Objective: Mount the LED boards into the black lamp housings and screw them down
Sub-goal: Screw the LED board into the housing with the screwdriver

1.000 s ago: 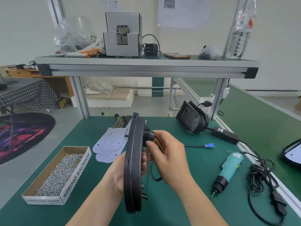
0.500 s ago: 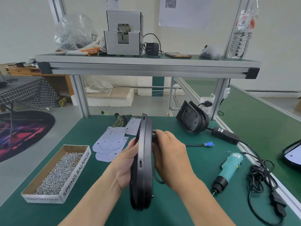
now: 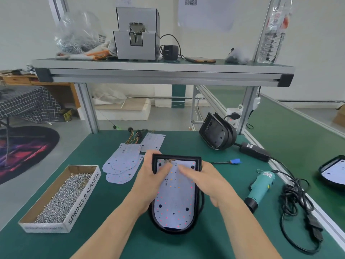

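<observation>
A black lamp housing (image 3: 177,157) lies flat on the green mat, open side up, with a white LED board (image 3: 174,202) seated inside it. My left hand (image 3: 149,176) grips the housing's upper left rim, thumb on the board near the wires. My right hand (image 3: 207,180) rests at the right rim, its straight forefinger pressing on the top of the board. Spare LED boards (image 3: 123,159) lie just to the left. A teal electric screwdriver (image 3: 261,187) lies on the mat to the right.
A cardboard box of screws (image 3: 63,197) stands at the front left. Empty housings (image 3: 216,133) lean at the back right beside a power adapter (image 3: 253,151) and a blue connector (image 3: 236,161). Another housing with a board (image 3: 334,172) sits at the far right. A shelf (image 3: 162,71) hangs overhead.
The housing was held upright on edge between both hands; it now lies flat, open side up. My right hand has come off its back and onto the board.
</observation>
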Motion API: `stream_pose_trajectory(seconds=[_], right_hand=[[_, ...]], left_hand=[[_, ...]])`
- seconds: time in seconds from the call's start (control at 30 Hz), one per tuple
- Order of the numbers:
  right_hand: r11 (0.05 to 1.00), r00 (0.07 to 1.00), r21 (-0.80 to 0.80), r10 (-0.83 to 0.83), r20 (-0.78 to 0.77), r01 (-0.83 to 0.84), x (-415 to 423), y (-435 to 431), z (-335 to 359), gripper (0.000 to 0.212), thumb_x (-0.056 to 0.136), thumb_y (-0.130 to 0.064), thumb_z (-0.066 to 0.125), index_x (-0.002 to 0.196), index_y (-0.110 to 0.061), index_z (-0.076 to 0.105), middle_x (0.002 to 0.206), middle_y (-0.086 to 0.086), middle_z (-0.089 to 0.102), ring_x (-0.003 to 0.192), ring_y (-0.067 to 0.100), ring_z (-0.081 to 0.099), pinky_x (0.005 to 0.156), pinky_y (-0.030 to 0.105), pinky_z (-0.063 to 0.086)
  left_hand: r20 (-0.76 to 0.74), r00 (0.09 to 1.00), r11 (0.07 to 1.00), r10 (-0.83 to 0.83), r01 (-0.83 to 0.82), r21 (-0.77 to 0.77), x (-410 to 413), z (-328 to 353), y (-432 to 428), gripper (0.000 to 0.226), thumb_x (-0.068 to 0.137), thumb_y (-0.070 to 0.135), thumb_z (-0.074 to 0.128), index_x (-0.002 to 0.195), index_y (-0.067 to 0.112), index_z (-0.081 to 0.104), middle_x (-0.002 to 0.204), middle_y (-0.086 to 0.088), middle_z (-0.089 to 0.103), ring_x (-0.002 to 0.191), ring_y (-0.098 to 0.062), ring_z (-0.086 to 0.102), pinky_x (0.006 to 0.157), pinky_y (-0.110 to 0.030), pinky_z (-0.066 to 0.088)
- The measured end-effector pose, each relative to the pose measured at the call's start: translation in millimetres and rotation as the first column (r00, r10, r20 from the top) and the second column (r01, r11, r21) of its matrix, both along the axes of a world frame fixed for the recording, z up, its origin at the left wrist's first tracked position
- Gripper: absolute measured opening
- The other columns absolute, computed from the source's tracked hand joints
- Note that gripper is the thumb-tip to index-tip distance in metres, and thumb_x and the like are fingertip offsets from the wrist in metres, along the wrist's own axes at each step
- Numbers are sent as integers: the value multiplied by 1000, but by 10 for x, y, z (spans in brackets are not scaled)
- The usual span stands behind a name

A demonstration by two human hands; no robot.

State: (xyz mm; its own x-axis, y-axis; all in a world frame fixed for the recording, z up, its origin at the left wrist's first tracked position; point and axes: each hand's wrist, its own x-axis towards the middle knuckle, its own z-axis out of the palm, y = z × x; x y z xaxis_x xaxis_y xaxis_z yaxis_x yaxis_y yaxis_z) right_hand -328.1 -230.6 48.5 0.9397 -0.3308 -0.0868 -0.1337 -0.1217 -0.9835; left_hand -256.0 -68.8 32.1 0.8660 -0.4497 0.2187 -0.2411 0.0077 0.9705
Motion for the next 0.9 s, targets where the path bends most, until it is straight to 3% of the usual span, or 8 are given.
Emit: stream_pose_trajectory(seconds=[0.1,0.23,0.4,0.67,0.73,0.8,0.83,0.9], right_hand=[[992,993,105,-84,86,75,17,33,-78,16,92,-12,71,107,-11,74,105,3,78,106,27,72,97,42,56],[983,982,143,-132,132,113,43,0,-238,19,90,-6,72,109,-3,72,106,10,77,105,34,71,97,49,55],[977,981,195,-116,155,85,111,-66,-306,17,92,-2,68,108,2,71,105,17,76,102,39,72,94,50,57],[961,993,261,-108,49,91,237,-143,-400,19,93,-4,66,109,3,71,105,20,75,101,41,71,92,52,57],[952,993,283,-118,-19,118,248,-186,-455,19,95,-7,64,111,1,71,104,17,76,101,39,72,93,52,57],[942,988,300,-135,-79,153,246,-228,-529,19,97,-8,62,113,-2,70,104,15,77,101,36,73,94,51,56],[940,984,296,-148,-94,170,250,-242,-567,19,98,-8,60,113,-4,70,104,13,77,101,34,73,94,50,56],[945,979,263,-169,-110,193,261,-245,-623,20,97,-7,57,111,-8,71,104,9,78,101,32,73,93,46,57]], left_hand=[[-1,1000,999,14,-14,47,1,-55,-10,26,97,27,62,117,36,47,98,-5,66,89,-30,62,85,-54,52],[49,998,995,30,-34,93,21,-86,-55,23,97,24,60,111,36,46,91,-7,63,75,-15,55,76,-50,52],[-2,1000,996,21,-21,90,44,-111,-114,23,98,23,59,111,35,45,94,-19,62,71,-19,51,66,-43,48],[-117,993,983,-16,37,182,101,-59,-138,21,98,30,57,113,39,46,105,-4,67,93,-20,65,87,-46,53],[-149,989,950,-3,49,309,209,-51,-82,24,97,44,54,119,38,44,108,2,64,102,-15,63,87,-36,52],[-84,990,912,116,-72,404,412,-13,96,16,100,39,48,113,31,50,101,3,62,96,-18,63,81,-34,51],[17,980,867,198,-183,463,546,9,246,10,100,28,47,103,25,56,95,1,63,91,-22,64,77,-33,50],[290,888,649,358,-460,606,834,36,654,21,94,9,49,88,15,69,90,-5,67,88,-29,65,73,-33,46]])
